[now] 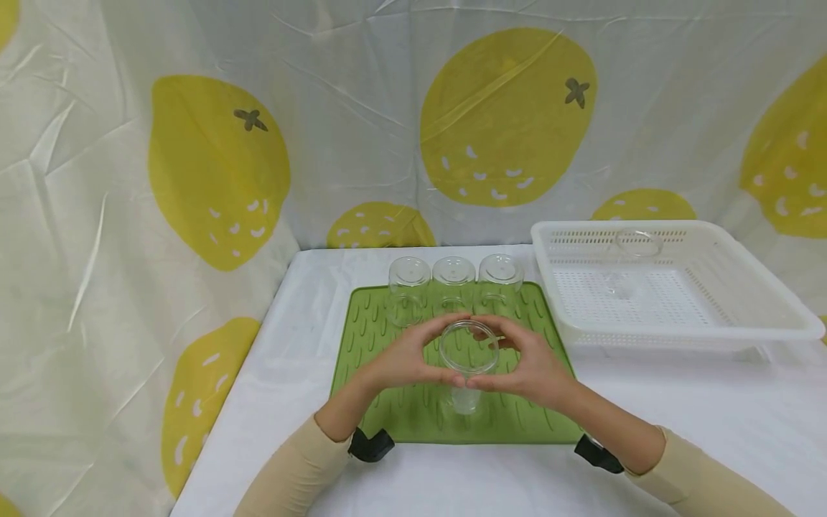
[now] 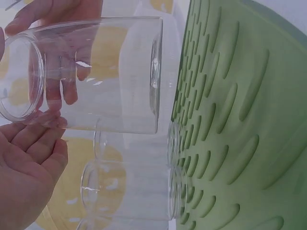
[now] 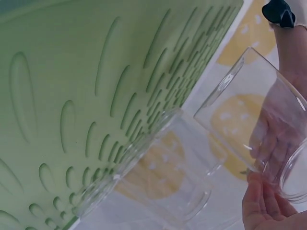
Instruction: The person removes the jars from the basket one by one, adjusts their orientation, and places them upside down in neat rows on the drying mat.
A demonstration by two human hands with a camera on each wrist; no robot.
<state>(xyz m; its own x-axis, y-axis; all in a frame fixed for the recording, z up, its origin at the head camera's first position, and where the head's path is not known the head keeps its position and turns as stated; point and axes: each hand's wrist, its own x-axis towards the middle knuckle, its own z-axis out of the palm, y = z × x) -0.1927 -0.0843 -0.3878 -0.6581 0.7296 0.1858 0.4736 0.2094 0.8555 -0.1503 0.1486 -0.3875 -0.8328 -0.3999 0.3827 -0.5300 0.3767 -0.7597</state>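
Note:
Both hands hold one clear glass cup between them over the green ridged mat. My left hand curves round its left side and my right hand round its right, thumbs meeting in front and fingertips behind. The glass cup is upright, rim up among the fingers, its thick base pointing down at the mat. In the left wrist view, the base of the glass cup stands apart from the mat. The right wrist view shows fingers against the side of the glass cup.
Three more clear glass cups stand bottom-up in a row along the mat's back edge. To the right is a white perforated basket with another clear glass inside. A lemon-print cloth hangs behind and at the left.

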